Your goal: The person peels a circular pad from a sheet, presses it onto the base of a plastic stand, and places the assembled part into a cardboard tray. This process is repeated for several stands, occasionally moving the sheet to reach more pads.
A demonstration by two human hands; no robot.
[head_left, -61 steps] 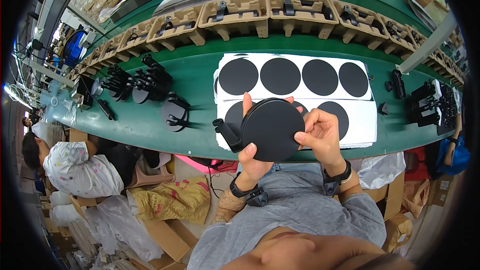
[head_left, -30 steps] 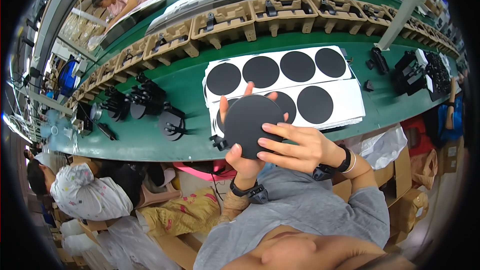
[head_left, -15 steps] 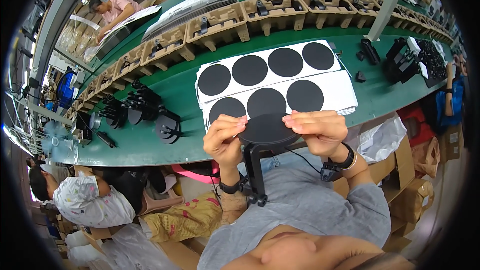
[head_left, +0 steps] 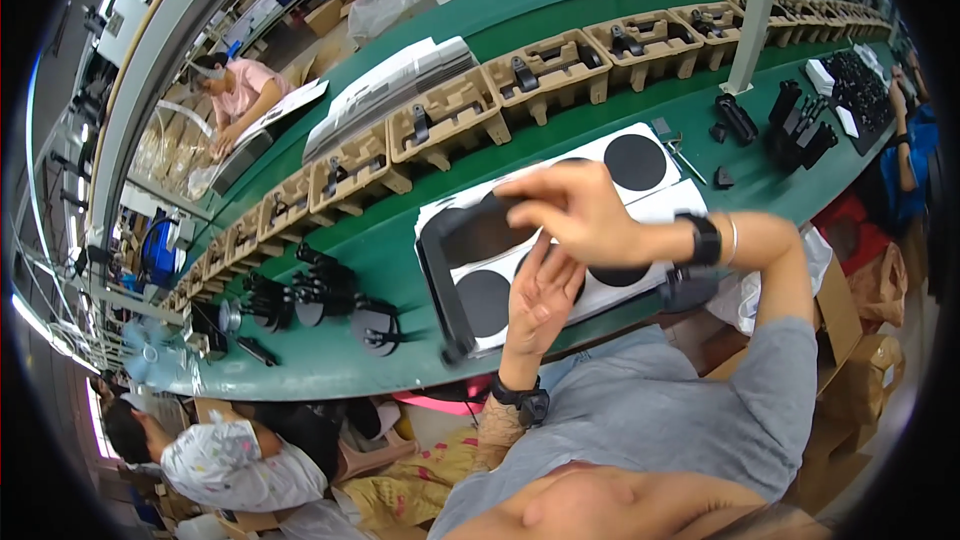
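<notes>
Motion blur smears the black stand point(head_left: 452, 270) in the hands; its outline reads as a bent arm with a foot near the bench edge, finer shape not readable. Right hand point(head_left: 575, 212) covers its upper end. Left hand point(head_left: 540, 302) hides part of the white sheet point(head_left: 660, 202) and some of the black discs point(head_left: 634, 161) printed or laid on it; which, I cannot tell.

Grip, right: fingers curled over the top bar of the stand, pinched on it, thumb side hidden. Black watch on that wrist.

Grip, left: fingers spread and loosely apart, palm up toward the camera, lying against or just under the stand's arm; contact is hard to confirm through the blur. Black band on that wrist.

The stand sits above the sheet, at centre of the green bench point(head_left: 640, 70), its lower end at 7 o'clock from the right hand.

At 9 o'clock from the hands: a cluster of finished black stands point(head_left: 320, 295). At 12 o'clock: a row of brown pulp trays point(head_left: 450, 120), each with a black part inside. At 2 o'clock: more black parts point(head_left: 800, 130), small, shapes unclear. Another person point(head_left: 215, 455) sits at 8 o'clock, cut off by the rim.
</notes>
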